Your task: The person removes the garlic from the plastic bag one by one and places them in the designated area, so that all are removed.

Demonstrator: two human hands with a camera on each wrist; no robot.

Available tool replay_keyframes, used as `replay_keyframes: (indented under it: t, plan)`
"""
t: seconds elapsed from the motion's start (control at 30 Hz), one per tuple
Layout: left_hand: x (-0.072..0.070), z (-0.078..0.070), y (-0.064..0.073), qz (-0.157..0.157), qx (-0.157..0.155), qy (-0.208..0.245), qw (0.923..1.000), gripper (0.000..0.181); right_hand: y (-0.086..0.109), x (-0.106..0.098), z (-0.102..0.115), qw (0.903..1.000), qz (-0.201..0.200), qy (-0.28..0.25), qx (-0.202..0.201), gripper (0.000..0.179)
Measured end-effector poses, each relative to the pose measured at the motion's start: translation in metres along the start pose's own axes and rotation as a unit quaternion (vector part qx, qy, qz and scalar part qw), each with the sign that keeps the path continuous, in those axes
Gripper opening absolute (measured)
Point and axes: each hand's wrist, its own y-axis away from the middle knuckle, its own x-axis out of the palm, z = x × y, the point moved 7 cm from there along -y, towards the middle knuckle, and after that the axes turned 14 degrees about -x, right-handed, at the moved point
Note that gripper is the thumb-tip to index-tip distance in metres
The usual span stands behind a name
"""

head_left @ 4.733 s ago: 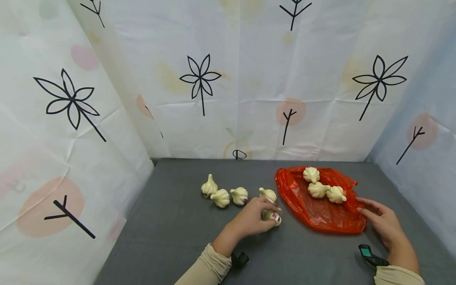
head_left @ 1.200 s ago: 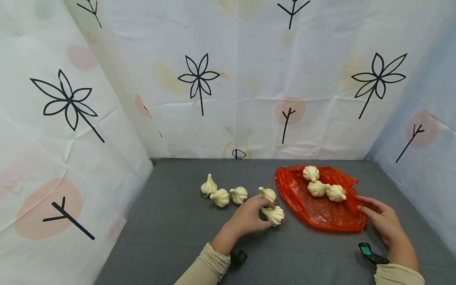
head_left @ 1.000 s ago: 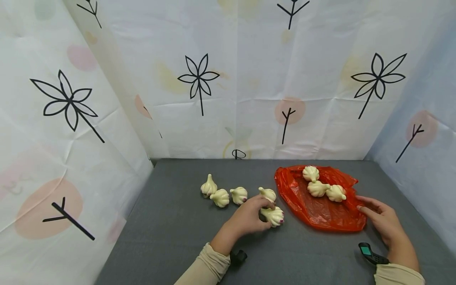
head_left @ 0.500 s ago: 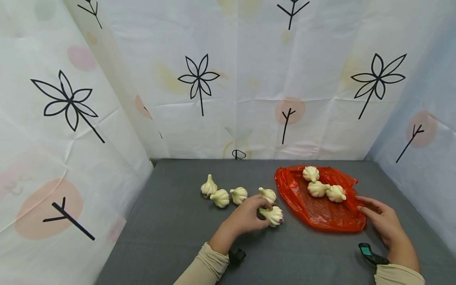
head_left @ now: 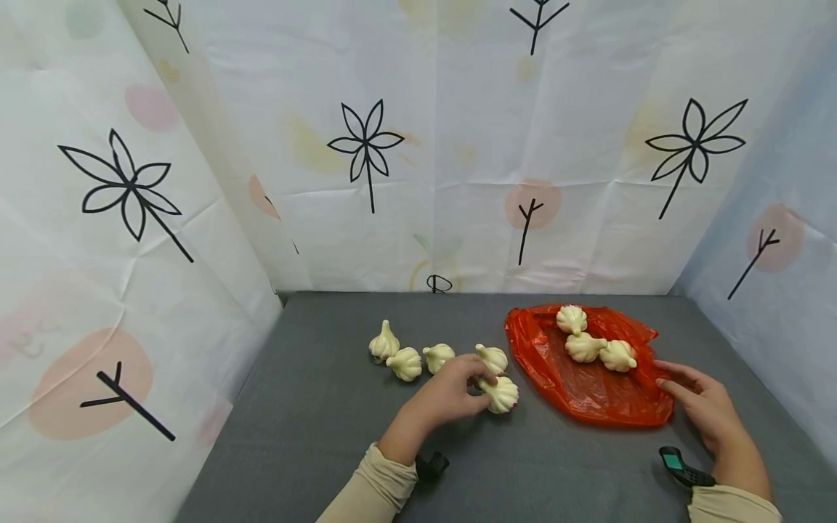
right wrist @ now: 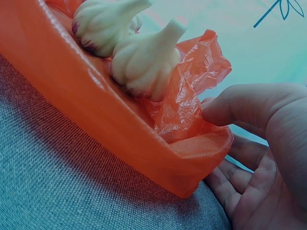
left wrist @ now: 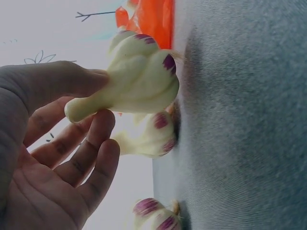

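My left hand (head_left: 447, 392) pinches the neck of a cream garlic bulb (head_left: 502, 396) between thumb and fingers. In the left wrist view, purple tips mark that garlic bulb's (left wrist: 144, 79) root end, which points away from the palm. At the right, my right hand (head_left: 705, 410) holds the edge of a red plastic bag (head_left: 591, 403). The right wrist view has the thumb against the inside of the bag (right wrist: 144, 148) and fingers behind it. Three garlic bulbs (head_left: 584, 347) lie on the spread bag. Another garlic bulb (head_left: 492, 359) sits just behind the held one.
Several more bulbs stand left of the bag on the grey table (head_left: 314, 428), among them an upright garlic bulb (head_left: 384, 343) at the far left. White patterned cloth (head_left: 458, 167) walls off the table's back and sides. A dark device (head_left: 683, 468) is at the right wrist.
Compared with the oldest frame, the held bulb has turned, its purple end now facing right. Over the last second, my left hand and the bulb have shifted slightly left. The right hand stays put.
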Motion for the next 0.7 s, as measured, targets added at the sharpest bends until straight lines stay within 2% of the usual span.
replay_keyframes:
  t: [0.1,0.33,0.5,0.7]
  plan:
    - [-0.002,0.000,0.001,0.000,-0.002,0.012,0.9999,0.022,0.000,0.000,0.000,1.0000,-0.001,0.002,0.001,0.048]
    - [-0.002,0.006,0.001,-0.008,-0.007,-0.020,0.9997,0.024,0.000,0.000,-0.002,0.9999,0.004,0.005,0.011,0.051]
    - [-0.003,0.009,0.002,-0.015,-0.015,-0.025,0.9995,0.025,0.000,0.000,-0.003,1.0000,0.001,0.001,0.008,0.050]
    - [-0.005,0.010,0.002,-0.015,-0.021,-0.014,0.9996,0.027,0.000,0.000,-0.002,1.0000,-0.001,0.001,0.007,0.049]
